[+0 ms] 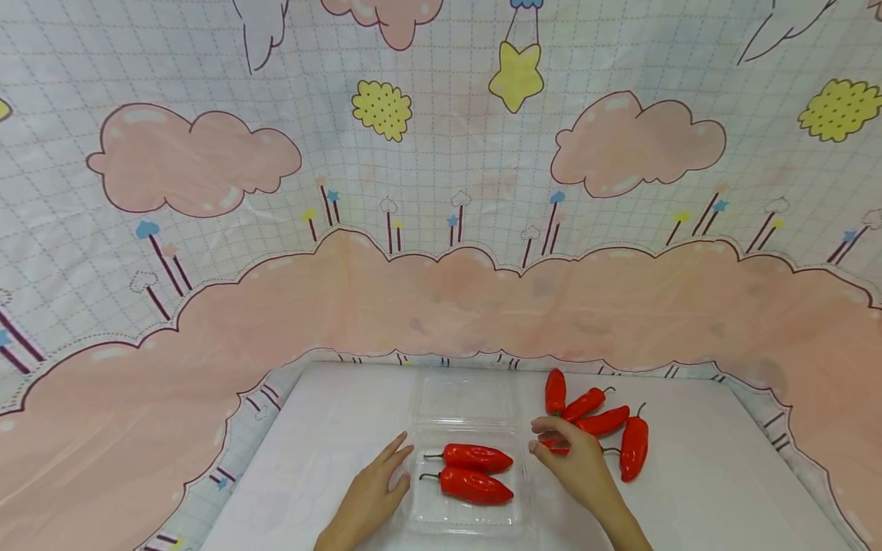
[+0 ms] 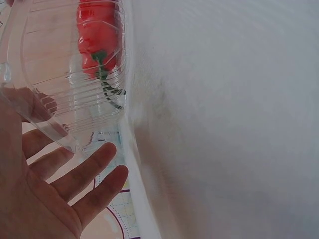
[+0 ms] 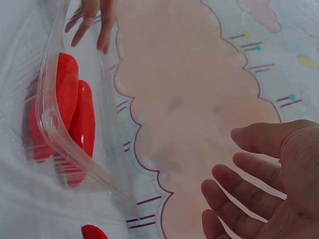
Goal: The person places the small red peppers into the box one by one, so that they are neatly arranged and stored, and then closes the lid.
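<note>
Two red peppers [image 1: 475, 487] with green stems lie side by side in a clear plastic box [image 1: 426, 516], whose hinged lid [image 1: 466, 394] is folded back away from me. At the box's left side is my left hand [image 1: 372, 490], fingers spread and nearly straight. In the left wrist view these fingers [image 2: 89, 177] stand by the box wall and grip nothing. My right hand [image 1: 577, 463] hovers between the box and several loose red peppers [image 1: 635, 448], partly covering one of them. Its fingers [image 3: 244, 184] are loosely bent, holding nothing in the right wrist view.
The box stands on a white tabletop [image 1: 331, 428]. Behind the table and down its sides hangs a cloth [image 1: 441, 306] printed with pink clouds and stars. The loose peppers fan out to the right of the box.
</note>
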Demonstrator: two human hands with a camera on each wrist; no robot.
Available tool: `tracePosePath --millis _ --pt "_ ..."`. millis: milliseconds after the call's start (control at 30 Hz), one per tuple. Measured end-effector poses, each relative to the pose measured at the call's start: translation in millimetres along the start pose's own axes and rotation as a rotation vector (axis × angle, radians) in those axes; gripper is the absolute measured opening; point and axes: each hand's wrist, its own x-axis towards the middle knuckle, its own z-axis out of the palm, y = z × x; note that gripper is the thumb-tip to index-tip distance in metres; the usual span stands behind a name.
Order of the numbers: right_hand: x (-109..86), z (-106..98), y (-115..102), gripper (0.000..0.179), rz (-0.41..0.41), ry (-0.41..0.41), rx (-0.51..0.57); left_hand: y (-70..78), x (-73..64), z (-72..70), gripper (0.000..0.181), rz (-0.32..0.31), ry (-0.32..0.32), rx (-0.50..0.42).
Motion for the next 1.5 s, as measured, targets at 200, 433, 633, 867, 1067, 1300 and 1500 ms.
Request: tracePosePath --millis 200,433,633,867,1067,1300,1500 --pt "2.7 -4.1 7.0 0.033 0.012 0.007 -0.011 -0.3 0.1 0.2 0.043 0.008 0.012 -0.004" --pt "5.7 -8.9 19.4 0.031 -0.001 0.035 -0.013 0.7 0.0 -0.6 0.043 0.000 0.011 -0.007" --pt "7.4 -15.2 27.7 0.031 0.012 0.046 -0.020 0.8 -1.1 -0.3 0.043 0.005 0.023 -0.009" --pt "10.4 -23.8 39.2 0.032 0.054 0.053 -0.045 0.4 -1.2 -0.1 0.043 0.000 0.017 -0.016" --pt "12.7 -30.2 52.3 0.034 0.077 0.062 -0.054 -0.7 -1.6 1.2 0.043 0.000 0.014 -0.014" --pt "13.7 -40.8 65.1 0.033 0.051 0.129 -0.066 -1.1 -2.3 2.1 0.043 0.010 0.022 -0.020" --pt "12.4 -49.9 71.4 0.034 0.055 0.173 -0.089 -0.8 -2.2 1.4 0.043 0.010 0.026 -0.022"
